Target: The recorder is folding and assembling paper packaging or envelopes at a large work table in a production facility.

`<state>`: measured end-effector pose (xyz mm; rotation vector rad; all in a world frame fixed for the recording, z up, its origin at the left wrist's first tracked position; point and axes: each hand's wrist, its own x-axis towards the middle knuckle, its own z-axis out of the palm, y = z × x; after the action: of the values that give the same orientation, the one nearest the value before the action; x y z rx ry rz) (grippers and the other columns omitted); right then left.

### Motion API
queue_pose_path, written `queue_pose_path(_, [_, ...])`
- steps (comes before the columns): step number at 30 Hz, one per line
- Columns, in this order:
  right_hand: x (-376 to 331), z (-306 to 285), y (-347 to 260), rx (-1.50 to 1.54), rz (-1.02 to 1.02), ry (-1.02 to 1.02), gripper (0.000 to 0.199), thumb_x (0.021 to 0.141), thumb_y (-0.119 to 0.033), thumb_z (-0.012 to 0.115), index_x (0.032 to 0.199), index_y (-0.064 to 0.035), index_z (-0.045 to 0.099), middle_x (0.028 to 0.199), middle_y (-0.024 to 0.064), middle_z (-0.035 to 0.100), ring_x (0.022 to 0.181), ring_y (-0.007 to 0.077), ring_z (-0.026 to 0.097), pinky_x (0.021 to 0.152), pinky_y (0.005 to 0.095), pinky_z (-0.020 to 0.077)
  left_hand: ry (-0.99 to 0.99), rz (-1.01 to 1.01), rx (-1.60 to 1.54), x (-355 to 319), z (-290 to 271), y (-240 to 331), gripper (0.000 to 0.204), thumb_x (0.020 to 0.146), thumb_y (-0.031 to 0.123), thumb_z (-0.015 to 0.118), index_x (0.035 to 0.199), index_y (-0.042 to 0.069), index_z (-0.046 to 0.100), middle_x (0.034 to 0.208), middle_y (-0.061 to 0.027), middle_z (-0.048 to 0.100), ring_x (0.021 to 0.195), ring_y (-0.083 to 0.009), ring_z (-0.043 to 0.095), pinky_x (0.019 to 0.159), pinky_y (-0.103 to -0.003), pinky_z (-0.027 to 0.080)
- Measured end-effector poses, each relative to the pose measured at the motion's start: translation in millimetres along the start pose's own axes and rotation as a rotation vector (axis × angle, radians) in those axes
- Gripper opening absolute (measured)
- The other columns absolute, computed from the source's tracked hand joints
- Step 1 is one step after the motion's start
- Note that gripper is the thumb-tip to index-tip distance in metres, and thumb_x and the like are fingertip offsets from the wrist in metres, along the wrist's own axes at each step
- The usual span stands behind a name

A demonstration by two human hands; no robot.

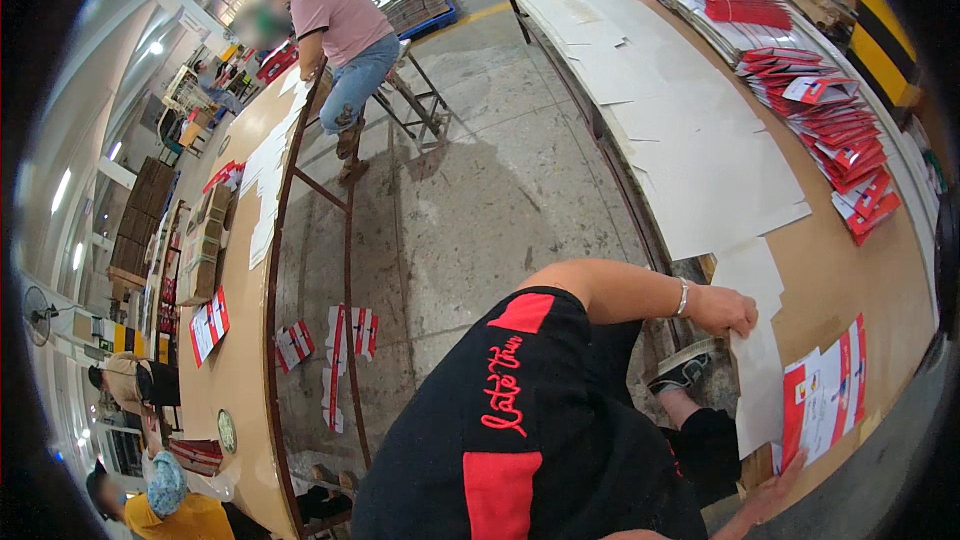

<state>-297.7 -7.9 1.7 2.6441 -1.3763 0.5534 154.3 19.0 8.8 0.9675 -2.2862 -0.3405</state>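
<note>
Left arm reaching out bent, forearm level; left hand [724, 310] curled, fingers closed on edge of white sheets [758, 370] lying on table [830, 275]. Right hand [778, 488] low, fingers fairly straight, at near edge of red-and-white packet [825, 395] on table; grip can't tell. Right forearm partly cut off; left thumb unclear.

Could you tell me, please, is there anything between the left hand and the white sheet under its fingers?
Nothing visible: the left hand directly touches the white sheet. The red-and-white printed sheets lie farther along, not between them.
</note>
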Motion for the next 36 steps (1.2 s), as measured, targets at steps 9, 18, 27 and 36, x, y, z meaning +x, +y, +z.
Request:
queue_pose_path(9, [-37, 37, 46, -0.228, 0.301, 0.093, 0.046, 0.099, -0.017, 0.037, 0.142, 0.0028, 0.036, 0.146, 0.0188, 0.038, 0.135, 0.0328, 0.036, 0.111, 0.0385, 0.0307, 0.232, -0.464, -0.118, 31, 22, -7, 0.026, 0.077, 0.027, 0.071, 0.068, 0.004, 0.064, 0.073, -0.0076, 0.057, 0.080, -0.0288, 0.059, 0.066, -0.040, 0.049])
queue_pose_path(18, [14, -9, -27, -0.193, 0.009, -0.208, 0.055, 0.097, -0.024, 0.044, 0.147, -0.0048, 0.029, 0.151, 0.0143, 0.031, 0.141, 0.0306, 0.027, 0.114, 0.0432, 0.0223, 0.066, -0.316, 0.404, 47, 56, 3, 0.052, 0.080, 0.033, 0.059, 0.123, 0.004, 0.056, 0.130, -0.0123, 0.051, 0.130, -0.0285, 0.038, 0.108, -0.045, 0.027])
queue_pose_path(27, [56, -7, -112, -0.102, -0.028, -0.331, 0.072, 0.087, -0.038, 0.060, 0.146, -0.0084, 0.032, 0.155, 0.0109, 0.026, 0.143, 0.0315, 0.021, 0.115, 0.0522, 0.0130, 0.016, -0.220, 0.057, 30, 43, 22, 0.110, 0.074, 0.081, 0.043, 0.143, -0.003, 0.029, 0.152, -0.0241, 0.022, 0.145, -0.0352, 0.010, 0.111, -0.063, -0.003])
queue_pose_path(36, [57, -16, -129, -0.011, -0.007, -0.213, 0.070, 0.083, -0.045, 0.063, 0.142, -0.0148, 0.040, 0.151, 0.0089, 0.032, 0.140, 0.0315, 0.026, 0.112, 0.0557, 0.0175, -0.224, -0.299, 0.508, -13, -60, 25, 0.076, 0.073, 0.016, 0.072, 0.142, 0.013, 0.040, 0.126, -0.0031, 0.058, 0.120, -0.0232, 0.051, 0.112, -0.051, 0.023])
